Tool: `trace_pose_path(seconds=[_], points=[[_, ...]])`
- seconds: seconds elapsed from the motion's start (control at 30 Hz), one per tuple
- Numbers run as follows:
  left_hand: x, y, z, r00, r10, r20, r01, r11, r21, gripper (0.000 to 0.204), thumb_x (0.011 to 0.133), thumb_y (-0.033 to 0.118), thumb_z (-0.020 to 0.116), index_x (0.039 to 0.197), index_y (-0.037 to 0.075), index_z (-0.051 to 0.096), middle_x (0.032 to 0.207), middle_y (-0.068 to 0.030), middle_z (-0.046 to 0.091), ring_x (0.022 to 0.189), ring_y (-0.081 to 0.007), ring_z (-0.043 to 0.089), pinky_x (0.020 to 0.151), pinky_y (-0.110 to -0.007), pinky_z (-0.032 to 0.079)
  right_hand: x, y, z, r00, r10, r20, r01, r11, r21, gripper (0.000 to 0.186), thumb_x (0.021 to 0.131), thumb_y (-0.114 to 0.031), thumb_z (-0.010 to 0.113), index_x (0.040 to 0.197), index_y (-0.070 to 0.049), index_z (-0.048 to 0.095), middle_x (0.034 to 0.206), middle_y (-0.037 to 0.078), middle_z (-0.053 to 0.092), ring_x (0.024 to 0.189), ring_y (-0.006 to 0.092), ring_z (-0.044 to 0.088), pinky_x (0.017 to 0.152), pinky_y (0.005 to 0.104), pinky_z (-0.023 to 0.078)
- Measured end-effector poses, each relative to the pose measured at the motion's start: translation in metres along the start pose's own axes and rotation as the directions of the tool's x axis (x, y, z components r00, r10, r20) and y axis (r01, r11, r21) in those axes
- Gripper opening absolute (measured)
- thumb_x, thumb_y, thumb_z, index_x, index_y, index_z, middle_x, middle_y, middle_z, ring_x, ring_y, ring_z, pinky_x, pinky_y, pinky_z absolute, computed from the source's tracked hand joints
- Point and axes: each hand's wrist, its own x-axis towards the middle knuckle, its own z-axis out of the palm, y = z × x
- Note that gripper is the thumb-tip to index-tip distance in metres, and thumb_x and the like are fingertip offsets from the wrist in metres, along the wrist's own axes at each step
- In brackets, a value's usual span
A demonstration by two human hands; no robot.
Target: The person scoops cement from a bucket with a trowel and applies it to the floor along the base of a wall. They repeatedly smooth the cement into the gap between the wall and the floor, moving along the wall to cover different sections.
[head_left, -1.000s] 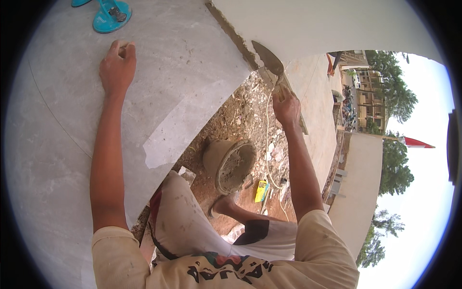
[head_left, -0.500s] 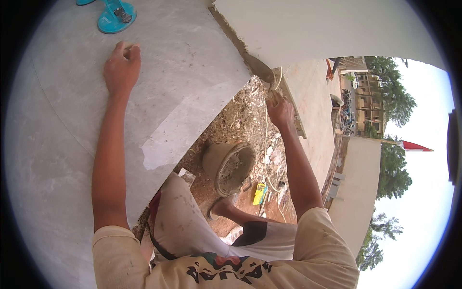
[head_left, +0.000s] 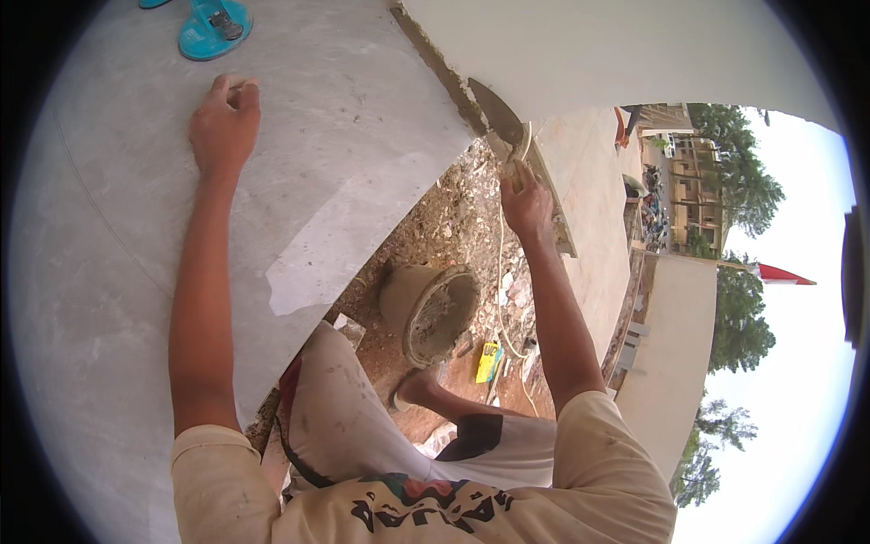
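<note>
My left hand (head_left: 224, 127) rests on the big grey slab (head_left: 335, 109), fingers curled into a loose fist; I see nothing held in it. Just beyond it is a blue suction cup lifter (head_left: 215, 32) with a dark clasp, partly cut off by the top edge. My right hand (head_left: 527, 199) grips the handle of a pointed trowel (head_left: 497, 111). The trowel's blade lies against the bottom of the pale wall panel (head_left: 634, 54), beside the mortar-filled joint (head_left: 437, 65) between slab and panel.
Below the slab's edge, a bucket (head_left: 441, 313) crusted with mortar stands tilted on rubble. Near it lie a yellow packet (head_left: 488, 362) and a pale cord (head_left: 501, 299). My bent knee (head_left: 335, 390) is close under the slab. Trees, a building and a red-and-white flag (head_left: 781, 275) show at right.
The trowel blade has swung up and away from the joint, onto the panel's lower edge, its face now showing more. My left hand has barely shifted.
</note>
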Motion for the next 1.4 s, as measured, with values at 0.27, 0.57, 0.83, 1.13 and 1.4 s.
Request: trace_pose_path(seconds=[0.27, 0.57, 0.83, 1.13, 1.4], points=[[-0.002, 0.005, -0.003, 1.0, -0.007, 0.014, 0.007, 1.0, 0.006, 0.028, 0.097, 0.034, 0.059, 0.112, 0.013, 0.07, 0.1, -0.0072, 0.074, 0.092, -0.0219, 0.071, 0.083, -0.038, 0.056, -0.001, 0.001, 0.013, 1.0, -0.007, -0.012, 0.007, 1.0, 0.001, 0.049, 0.092, -0.038, 0.062, 0.136, -0.017, 0.06, 0.117, 0.026, 0.066, 0.107, 0.0415, 0.065, 0.094, 0.0499, 0.051], [-0.001, 0.002, 0.0, 1.0, 0.013, 0.0, -0.013, 1.0, 0.006, 0.027, 0.097, 0.034, 0.058, 0.111, 0.014, 0.07, 0.101, -0.0071, 0.074, 0.092, -0.0211, 0.071, 0.082, -0.037, 0.056, 0.001, -0.001, 0.003, 0.999, -0.021, 0.026, 0.019, 0.998, 0.062, 0.051, 0.092, -0.038, 0.062, 0.138, -0.015, 0.059, 0.119, 0.026, 0.066, 0.109, 0.0428, 0.064, 0.096, 0.0488, 0.051], [-0.003, -0.001, 0.003, 0.998, 0.053, -0.022, -0.052, 0.998, 0.02, 0.026, 0.096, 0.034, 0.059, 0.109, 0.015, 0.071, 0.099, -0.0063, 0.075, 0.09, -0.021, 0.072, 0.08, -0.036, 0.057, 0.007, -0.008, 0.008, 0.999, -0.01, 0.05, 0.012, 0.999, -0.03, 0.051, 0.092, -0.035, 0.059, 0.137, -0.011, 0.059, 0.11, 0.027, 0.069, 0.105, 0.0412, 0.066, 0.094, 0.0488, 0.051], [-0.001, -0.003, 0.002, 0.999, 0.043, -0.024, -0.044, 0.998, -0.046, 0.026, 0.097, 0.033, 0.059, 0.109, 0.014, 0.071, 0.099, -0.0073, 0.074, 0.091, -0.0224, 0.072, 0.081, -0.038, 0.056, 0.006, -0.019, -0.004, 0.992, 0.11, 0.057, -0.108, 0.994, -0.031, 0.049, 0.091, -0.035, 0.06, 0.135, -0.012, 0.062, 0.105, 0.025, 0.071, 0.101, 0.0408, 0.067, 0.093, 0.0481, 0.051], [-0.001, 0.0, -0.002, 1.0, 0.012, 0.004, -0.012, 1.0, -0.003, 0.025, 0.096, 0.033, 0.059, 0.11, 0.015, 0.07, 0.099, -0.0065, 0.074, 0.092, -0.0226, 0.071, 0.082, -0.039, 0.056, -0.008, -0.004, -0.018, 0.992, 0.092, 0.09, -0.095, 0.995, 0.025, 0.052, 0.091, -0.042, 0.062, 0.136, -0.015, 0.062, 0.113, 0.024, 0.069, 0.109, 0.04, 0.065, 0.095, 0.0478, 0.05]])
